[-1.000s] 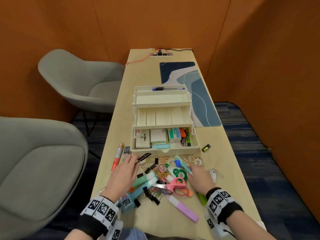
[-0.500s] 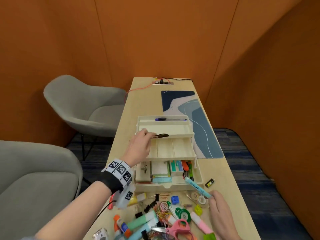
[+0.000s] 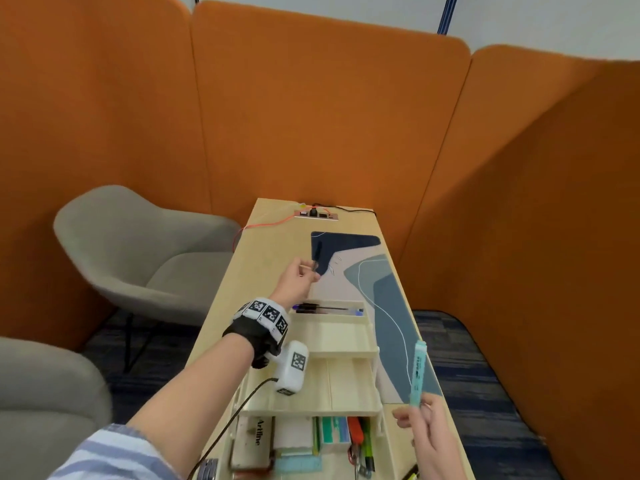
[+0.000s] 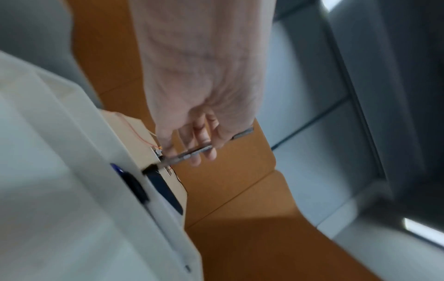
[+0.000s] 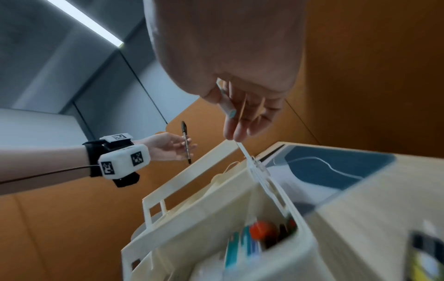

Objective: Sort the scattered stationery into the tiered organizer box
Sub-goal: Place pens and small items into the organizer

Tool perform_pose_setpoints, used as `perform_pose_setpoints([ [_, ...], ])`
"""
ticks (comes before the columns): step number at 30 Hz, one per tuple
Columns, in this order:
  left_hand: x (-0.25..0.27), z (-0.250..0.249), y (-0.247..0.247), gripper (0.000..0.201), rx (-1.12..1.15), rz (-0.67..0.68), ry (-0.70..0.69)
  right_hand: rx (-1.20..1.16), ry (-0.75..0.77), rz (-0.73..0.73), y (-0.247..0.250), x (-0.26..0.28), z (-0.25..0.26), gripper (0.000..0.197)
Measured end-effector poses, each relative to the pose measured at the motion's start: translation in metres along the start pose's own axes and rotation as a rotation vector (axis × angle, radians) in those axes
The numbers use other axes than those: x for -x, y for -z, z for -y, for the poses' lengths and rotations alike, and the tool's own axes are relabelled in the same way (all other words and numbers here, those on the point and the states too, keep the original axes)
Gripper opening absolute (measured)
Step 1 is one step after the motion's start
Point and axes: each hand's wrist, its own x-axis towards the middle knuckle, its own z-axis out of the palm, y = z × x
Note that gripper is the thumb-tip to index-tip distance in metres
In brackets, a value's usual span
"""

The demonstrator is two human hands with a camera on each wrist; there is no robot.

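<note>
The cream tiered organizer (image 3: 349, 351) stands open on the table. Its top tier holds a blue-and-black pen (image 3: 329, 309), and its bottom tier (image 3: 239, 427) holds several items. My left hand (image 3: 310, 271) is raised beyond the top tier and pinches a black pen (image 3: 317, 259), which points up; the right wrist view shows the black pen (image 5: 186, 142) upright in those fingers. At the box's right side my right hand (image 3: 412, 415) holds a teal marker (image 3: 418, 372) upright. In the left wrist view the black pen (image 4: 192, 152) lies across my fingers.
A blue patterned desk mat (image 3: 388, 299) lies right of and behind the box. A power socket (image 3: 316, 214) with an orange cable sits at the table's far end. Two grey chairs (image 3: 145, 258) stand on the left. Orange partition walls (image 3: 311, 116) enclose the table.
My left hand has carried the black pen from the table, over the tiers, to beyond the top tier. My right hand has picked up the teal marker and lifted it.
</note>
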Motion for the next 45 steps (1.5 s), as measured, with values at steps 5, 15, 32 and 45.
perform_pose_setpoints([
  [5, -0.005, 0.007, -0.001, 0.032, 0.164, -0.058, 0.092, 0.208, 0.15, 0.088, -0.002, -0.07, 0.038, 0.008],
  [15, -0.01, 0.031, -0.002, 0.039, 0.347, -0.079, 0.175, 0.597, 0.249, 0.055, -0.031, -0.167, 0.052, 0.012],
  [32, 0.006, 0.049, 0.014, 0.019, -0.614, 0.061, -0.157, 0.806, 0.374, 0.124, -0.075, -0.191, 0.076, 0.022],
  [45, 0.03, 0.054, 0.015, 0.034, -0.818, 0.122, -0.263, 1.028, 0.424, 0.183, -0.089, -0.158, 0.064, 0.041],
])
